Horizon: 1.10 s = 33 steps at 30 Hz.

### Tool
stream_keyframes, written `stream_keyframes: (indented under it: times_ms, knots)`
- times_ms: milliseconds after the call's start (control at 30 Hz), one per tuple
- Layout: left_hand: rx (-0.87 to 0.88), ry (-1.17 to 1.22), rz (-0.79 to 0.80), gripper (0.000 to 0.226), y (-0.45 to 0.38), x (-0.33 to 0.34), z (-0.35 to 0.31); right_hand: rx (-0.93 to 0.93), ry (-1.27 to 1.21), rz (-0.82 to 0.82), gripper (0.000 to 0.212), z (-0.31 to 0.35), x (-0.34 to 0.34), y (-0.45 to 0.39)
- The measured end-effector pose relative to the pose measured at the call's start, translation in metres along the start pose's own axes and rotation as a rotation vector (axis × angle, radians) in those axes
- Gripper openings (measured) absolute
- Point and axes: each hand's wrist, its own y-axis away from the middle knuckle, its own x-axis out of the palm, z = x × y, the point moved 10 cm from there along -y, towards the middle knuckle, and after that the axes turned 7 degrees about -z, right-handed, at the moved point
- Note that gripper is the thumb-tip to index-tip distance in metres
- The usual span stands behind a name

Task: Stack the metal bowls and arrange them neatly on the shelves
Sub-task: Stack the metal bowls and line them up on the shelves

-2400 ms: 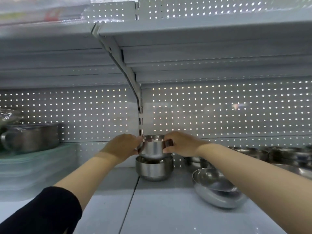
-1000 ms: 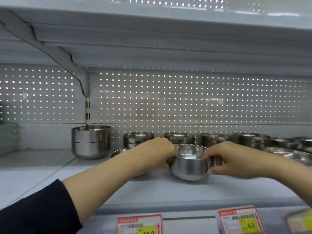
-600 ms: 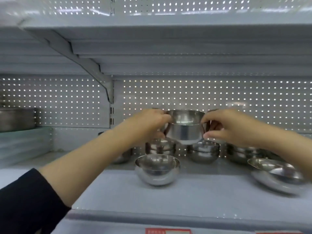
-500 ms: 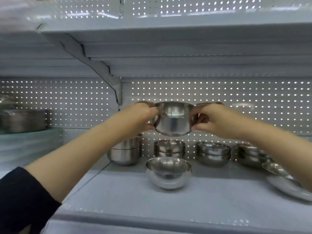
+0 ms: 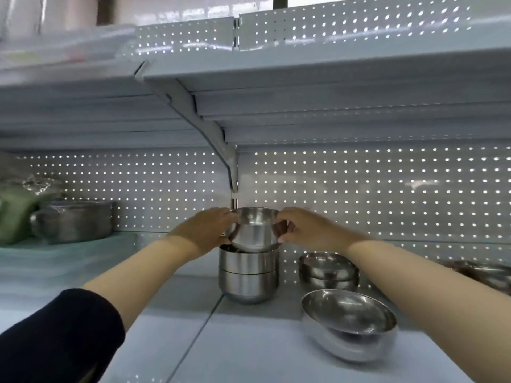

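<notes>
Both hands hold one small metal bowl (image 5: pixel 254 230) by its rim, tilted a little, its base at the mouth of a stack of two metal bowls (image 5: pixel 247 275) at the back of the white shelf (image 5: pixel 249 352). My left hand (image 5: pixel 206 230) grips the bowl's left side and my right hand (image 5: pixel 304 228) grips its right side. To the right stands a second, lower stack of bowls (image 5: pixel 327 270). In front of it a wider bowl (image 5: pixel 349 326) lies tipped on the shelf.
More metal bowls (image 5: pixel 486 273) sit at the far right, blurred. At the left a metal pot (image 5: pixel 73 221) rests on pale lidded boxes (image 5: pixel 55 261), beside a green packet (image 5: pixel 13 214). An upper shelf (image 5: pixel 304 78) and its bracket (image 5: pixel 210 128) hang overhead.
I lifted a bowl from the front of the shelf with both hands and carried it left and back; it is now lowered onto the two-bowl stack by the bracket.
</notes>
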Motion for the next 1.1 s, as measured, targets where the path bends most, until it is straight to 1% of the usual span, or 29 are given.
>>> stream_keyframes:
  times_ms: [167, 267, 333, 400, 500, 633, 733, 800, 867, 967, 1100]
  knots:
    - [0.026, 0.033, -0.001, 0.035, 0.003, 0.014, 0.009, 0.019, -0.005, 0.03, 0.017, -0.001, 0.011, -0.008]
    - [0.018, 0.074, 0.026, 0.038, 0.007, 0.019, 0.014, 0.045, -0.045, 0.078, 0.017, -0.001, 0.019, -0.009]
    - [0.013, 0.1, 0.043, 0.037, 0.009, 0.023, 0.016, 0.041, -0.036, 0.098, 0.014, 0.0, 0.024, -0.009]
    - [0.002, 0.103, 0.064, 0.04, 0.011, 0.027, 0.018, 0.047, -0.017, 0.115, 0.017, 0.0, 0.029, -0.009]
    - [-0.018, 0.099, 0.092, 0.046, 0.011, 0.033, 0.017, 0.074, 0.011, 0.124, 0.018, -0.005, 0.035, -0.006]
    - [-0.07, 0.103, 0.111, 0.047, 0.01, 0.041, 0.017, 0.088, 0.012, 0.101, 0.026, -0.006, 0.035, -0.003]
    - [-0.131, 0.081, 0.123, 0.056, 0.012, 0.042, 0.014, 0.087, -0.002, 0.103, 0.029, -0.001, 0.033, 0.002]
    - [-0.19, 0.055, 0.092, 0.058, 0.016, 0.033, 0.007, 0.104, -0.079, 0.063, 0.029, 0.001, 0.021, 0.011]
    - [-0.212, 0.084, 0.013, 0.053, 0.022, 0.015, -0.008, 0.136, -0.129, -0.02, 0.029, -0.002, 0.002, 0.028]
    - [-0.165, 0.165, -0.151, 0.036, 0.036, -0.017, -0.05, 0.192, -0.176, -0.129, 0.023, -0.007, -0.028, 0.07]
    - [-0.136, 0.265, -0.267, 0.03, 0.055, -0.051, -0.101, 0.126, -0.248, -0.197, 0.015, 0.004, -0.055, 0.129]
